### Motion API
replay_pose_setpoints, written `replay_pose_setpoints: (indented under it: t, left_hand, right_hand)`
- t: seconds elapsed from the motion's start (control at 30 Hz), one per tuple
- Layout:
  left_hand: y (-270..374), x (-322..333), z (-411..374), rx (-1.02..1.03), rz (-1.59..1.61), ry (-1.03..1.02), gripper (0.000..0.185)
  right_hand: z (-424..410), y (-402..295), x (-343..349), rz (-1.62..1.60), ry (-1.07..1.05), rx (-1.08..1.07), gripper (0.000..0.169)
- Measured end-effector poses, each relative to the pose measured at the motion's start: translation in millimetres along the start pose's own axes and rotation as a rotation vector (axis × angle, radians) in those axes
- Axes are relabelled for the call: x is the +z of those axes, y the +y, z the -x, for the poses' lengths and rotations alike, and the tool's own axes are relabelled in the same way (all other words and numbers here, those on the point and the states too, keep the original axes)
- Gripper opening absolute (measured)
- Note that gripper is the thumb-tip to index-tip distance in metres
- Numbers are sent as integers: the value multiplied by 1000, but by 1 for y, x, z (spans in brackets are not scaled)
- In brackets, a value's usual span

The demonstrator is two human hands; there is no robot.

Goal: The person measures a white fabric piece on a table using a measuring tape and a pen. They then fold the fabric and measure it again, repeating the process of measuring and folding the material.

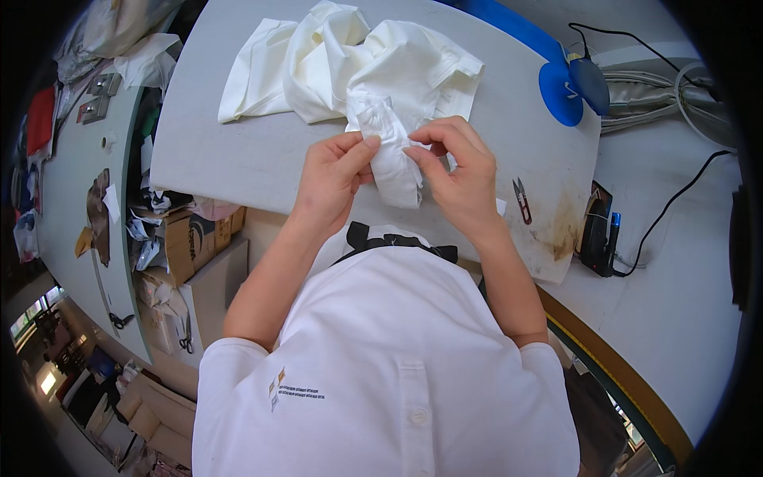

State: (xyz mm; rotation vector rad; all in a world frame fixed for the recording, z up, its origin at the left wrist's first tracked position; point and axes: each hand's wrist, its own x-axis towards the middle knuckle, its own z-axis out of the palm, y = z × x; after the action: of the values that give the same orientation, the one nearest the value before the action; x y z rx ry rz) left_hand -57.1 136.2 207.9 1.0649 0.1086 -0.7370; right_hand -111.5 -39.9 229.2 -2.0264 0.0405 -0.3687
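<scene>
A cream-white garment (322, 65) lies bunched on the covered table (238, 155) before me. From its near side a narrower, crumpled strip of brighter white cloth (393, 173) hangs toward me, close to the table's front edge. My left hand (337, 176) grips this strip at its left side, thumb on top and fingers curled beneath. At the strip's right edge, the thumb and forefinger of my right hand (456, 170) come together in a pinch on the cloth. Right of that hand lies a pair of thread snips (522, 201), blades pointing away from me.
A black device (596, 238) with a cable stands past the table's right edge. Behind it is a blue fan-like object (561, 92). On the left are a cardboard box (191, 241), scissors (121, 321) and a long side table (71, 185) bearing cloth scraps.
</scene>
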Motion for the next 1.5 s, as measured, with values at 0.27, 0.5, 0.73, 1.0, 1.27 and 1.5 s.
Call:
replay_pose_setpoints:
  t: [0.27, 0.5, 0.73, 1.0, 1.27, 1.5]
  left_hand:
    - [4, -2, -1, 29, -36, 26, 19]
    - [5, -15, -3, -7, 30, -28, 23]
    - [7, -2, -3, -12, 49, 43, 22]
    - [0, -19, -1, 20, -43, 25, 23]
    - [-3, -21, 1, 39, -76, 139, 24]
    - [-1, -21, -2, 41, -102, 177, 24]
  right_hand:
    - [-13, 17, 10, 75, -42, -16, 7]
    - [-21, 47, -27, -279, 6, 220, 6]
    - [-17, 13, 5, -117, -103, 127, 8]
    - [-27, 12, 23, -184, -60, 296, 16]
    - [-34, 18, 29, -457, -262, 564, 18]
    - [-28, 22, 30, -565, -252, 608, 20]
